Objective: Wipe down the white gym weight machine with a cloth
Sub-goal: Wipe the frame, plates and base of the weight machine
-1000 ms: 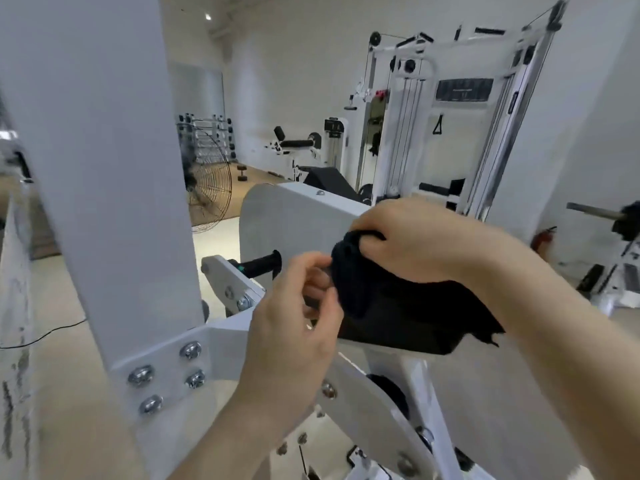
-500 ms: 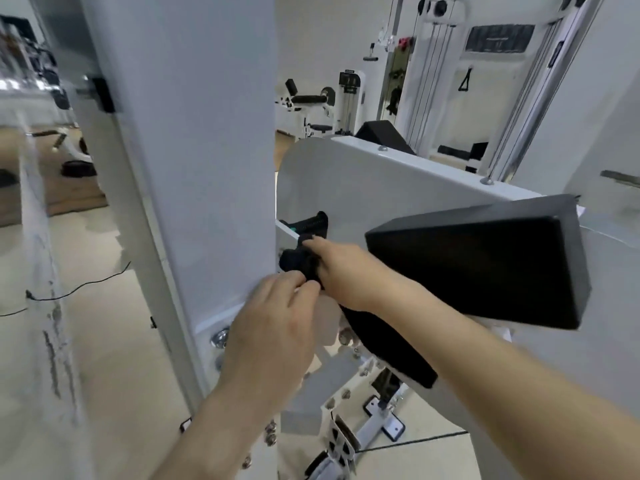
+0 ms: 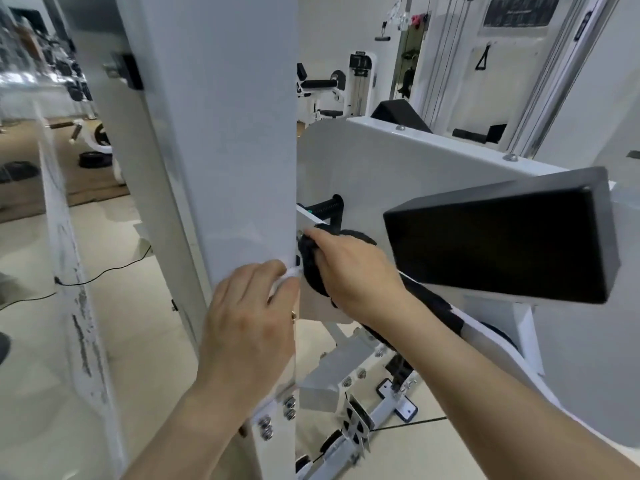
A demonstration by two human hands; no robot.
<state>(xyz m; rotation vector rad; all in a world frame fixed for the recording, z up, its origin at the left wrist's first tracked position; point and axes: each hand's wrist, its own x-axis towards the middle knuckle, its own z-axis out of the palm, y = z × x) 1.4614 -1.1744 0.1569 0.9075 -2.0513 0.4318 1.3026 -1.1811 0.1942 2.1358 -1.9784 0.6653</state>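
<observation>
Head view: black cloth (image 3: pixel 309 268), bunched into a dark wad, sits mid-frame at the white machine's upright post (image 3: pixel 221 133), at 9 o'clock of the black pad (image 3: pixel 502 237). Its long axis runs 12 to 6. Right hand (image 3: pixel 353 271) grips it. Left hand (image 3: pixel 249 320) lies on the post edge at 7 o'clock; grip unclear.

A beige floor (image 3: pixel 138 341), crossed by a black cable (image 3: pixel 114 268), is bounded by white walls (image 3: pixel 332 26), with a cable station (image 3: pixel 519 84) behind.
</observation>
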